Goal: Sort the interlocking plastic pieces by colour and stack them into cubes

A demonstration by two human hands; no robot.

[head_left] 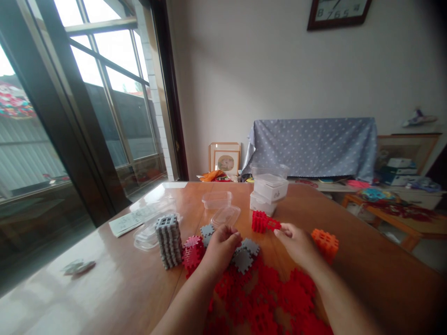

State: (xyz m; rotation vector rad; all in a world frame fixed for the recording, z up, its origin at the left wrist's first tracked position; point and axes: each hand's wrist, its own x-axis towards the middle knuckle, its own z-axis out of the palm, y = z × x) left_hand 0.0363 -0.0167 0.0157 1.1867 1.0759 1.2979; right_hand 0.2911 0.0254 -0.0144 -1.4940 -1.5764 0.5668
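Between thumb and fingers, my right hand (293, 241) pinches a flat red piece (273, 224), which touches the right side of a small stack of red pieces (259, 222). My left hand (223, 242) is closed above the grey pieces (243, 259); what it holds, if anything, is hidden. A tall stack of grey notched pieces (169, 242) stands to the left, beside a stack of darker red pieces (193, 255). Many loose red pieces (265, 298) lie between my forearms. Orange pieces (325, 245) stand together beyond my right wrist.
Clear plastic containers (217, 200) and lids sit on the wooden table (125, 279). White boxes (268, 187) are stacked at the back. Papers (129, 220) and a small plastic packet (78, 266) lie at the left.
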